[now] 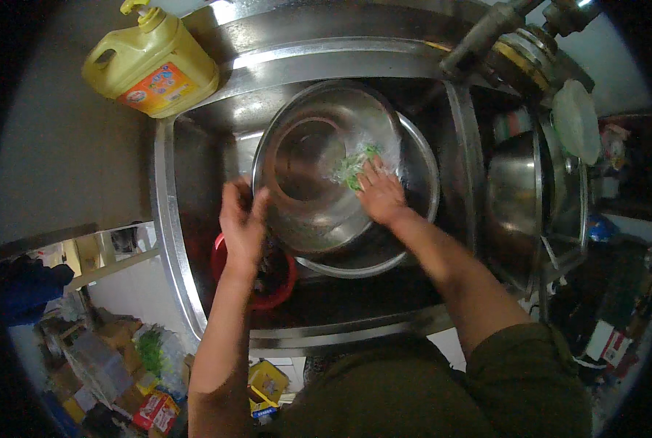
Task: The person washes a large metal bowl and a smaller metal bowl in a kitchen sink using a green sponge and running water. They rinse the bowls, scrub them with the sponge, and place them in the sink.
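A large stainless steel basin [304, 219] leans tilted inside the sink, on top of a second round metal vessel [433, 180] whose rim shows at the right and below. At the basin's left edge is my left hand [241, 224], thumb and fingers on either side of the rim, slightly blurred. Inside, my right hand [382, 191] lies palm down over chopped green leaves [350, 169] amid splashing water. Its fingertips are partly lost in the greens, so a grip cannot be made out. Under my left wrist stands a red plastic bowl [287, 279] with dark, unclear contents.
A yellow detergent jug [156, 65] with a pump stands on the sink's back-left corner. The tap [482, 38] reaches over from the back right. Beyond the divider [463, 137], another steel basin [515, 191] stands on edge. Boxes and bags [112, 367] crowd the floor at left.
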### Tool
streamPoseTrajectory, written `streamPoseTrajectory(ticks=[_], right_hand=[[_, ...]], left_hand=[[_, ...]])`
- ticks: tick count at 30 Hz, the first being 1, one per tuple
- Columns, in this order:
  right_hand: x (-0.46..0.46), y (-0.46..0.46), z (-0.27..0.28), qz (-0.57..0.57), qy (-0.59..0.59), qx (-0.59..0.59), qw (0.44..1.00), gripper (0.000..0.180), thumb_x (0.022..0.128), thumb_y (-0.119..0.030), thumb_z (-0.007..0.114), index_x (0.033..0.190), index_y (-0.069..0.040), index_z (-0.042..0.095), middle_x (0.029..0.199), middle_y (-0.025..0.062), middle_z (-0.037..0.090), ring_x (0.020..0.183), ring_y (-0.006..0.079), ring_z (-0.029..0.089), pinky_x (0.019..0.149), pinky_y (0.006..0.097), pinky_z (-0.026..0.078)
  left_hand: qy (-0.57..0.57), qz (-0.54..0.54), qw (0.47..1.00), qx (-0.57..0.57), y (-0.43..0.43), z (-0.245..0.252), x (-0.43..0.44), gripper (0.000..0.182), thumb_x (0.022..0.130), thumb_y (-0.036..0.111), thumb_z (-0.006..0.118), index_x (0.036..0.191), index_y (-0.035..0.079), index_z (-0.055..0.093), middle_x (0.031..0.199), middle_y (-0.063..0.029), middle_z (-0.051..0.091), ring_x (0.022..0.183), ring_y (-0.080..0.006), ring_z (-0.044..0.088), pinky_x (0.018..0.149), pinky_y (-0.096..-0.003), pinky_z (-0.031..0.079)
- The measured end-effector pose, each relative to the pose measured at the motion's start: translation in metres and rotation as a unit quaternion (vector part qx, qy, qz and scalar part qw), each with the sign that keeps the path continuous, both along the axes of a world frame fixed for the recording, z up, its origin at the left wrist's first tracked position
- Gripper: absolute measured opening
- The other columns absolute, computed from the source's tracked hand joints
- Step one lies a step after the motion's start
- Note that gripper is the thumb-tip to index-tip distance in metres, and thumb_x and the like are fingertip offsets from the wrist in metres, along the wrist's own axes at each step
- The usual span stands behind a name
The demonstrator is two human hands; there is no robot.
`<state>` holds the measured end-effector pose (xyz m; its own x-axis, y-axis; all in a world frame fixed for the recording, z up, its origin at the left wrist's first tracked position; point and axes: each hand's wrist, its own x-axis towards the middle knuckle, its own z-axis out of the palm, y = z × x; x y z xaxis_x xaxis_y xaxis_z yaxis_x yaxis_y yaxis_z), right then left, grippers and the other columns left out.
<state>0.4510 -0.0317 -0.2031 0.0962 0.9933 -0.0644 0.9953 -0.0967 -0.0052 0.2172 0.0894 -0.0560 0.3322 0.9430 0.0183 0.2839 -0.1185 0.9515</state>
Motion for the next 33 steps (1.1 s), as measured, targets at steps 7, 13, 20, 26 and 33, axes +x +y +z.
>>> streamPoseTrajectory(ticks=[7, 13, 20, 26, 33], right_hand=[[-0.013, -0.009, 0.001, 0.271, -0.093, -0.069, 0.956, 0.044, 0.091, -0.036, 0.05, 0.126, -0.011, 0.059, 0.15, 0.0098, 0.037, 0.14, 0.0299, 0.03, 0.114, 0.0552, 0.018], [-0.012, -0.002, 0.015, -0.131, 0.146, -0.023, 0.98, 0.041, 0.091, -0.023, 0.053, 0.127, -0.003, 0.054, 0.155, 0.0108, 0.03, 0.142, 0.0342, 0.027, 0.113, 0.0482, 0.027], [-0.007, -0.025, 0.007, 0.127, 0.188, -0.061, 0.972, 0.039, 0.083, -0.019, 0.061, 0.122, -0.017, 0.06, 0.145, 0.0113, 0.041, 0.132, 0.0383, 0.04, 0.106, 0.0511, 0.037], [0.018, 0.051, -0.039, -0.102, 0.133, 0.113, 0.979, 0.042, 0.089, -0.021, 0.051, 0.128, -0.005, 0.053, 0.144, 0.0194, 0.039, 0.133, 0.0379, 0.037, 0.108, 0.0479, 0.035], [-0.093, 0.027, -0.024, 0.151, 0.341, 0.093, 0.923, 0.048, 0.091, -0.03, 0.053, 0.133, -0.007, 0.051, 0.148, 0.0194, 0.034, 0.139, 0.0371, 0.03, 0.113, 0.0519, 0.025]], left_hand=[[0.056, -0.016, 0.998, 0.017, -0.039, 0.007, 0.009, 0.044, 0.086, -0.007, 0.057, 0.127, -0.001, 0.043, 0.117, -0.0156, 0.055, 0.115, -0.028, 0.052, 0.101, -0.0364, 0.039], [-0.021, 0.053, 0.997, -0.052, -0.006, 0.0, 0.014, 0.038, 0.089, 0.002, 0.064, 0.123, 0.004, 0.047, 0.116, -0.0072, 0.055, 0.106, -0.0183, 0.052, 0.095, -0.0302, 0.041], [0.03, 0.009, 0.996, -0.083, -0.044, -0.044, -0.019, 0.047, 0.084, -0.009, 0.05, 0.129, 0.0, 0.037, 0.116, -0.0153, 0.055, 0.109, -0.0255, 0.054, 0.098, -0.0322, 0.039], [0.015, 0.022, 0.974, -0.226, -0.035, -0.071, -0.01, 0.049, 0.083, -0.01, 0.051, 0.129, 0.001, 0.037, 0.115, -0.0133, 0.056, 0.103, -0.0214, 0.054, 0.092, -0.0298, 0.042], [-0.01, 0.063, 0.989, -0.134, -0.038, -0.087, -0.007, 0.029, 0.089, -0.001, 0.053, 0.118, 0.0, 0.05, 0.109, -0.0106, 0.059, 0.097, -0.0176, 0.056, 0.084, -0.0289, 0.045]])
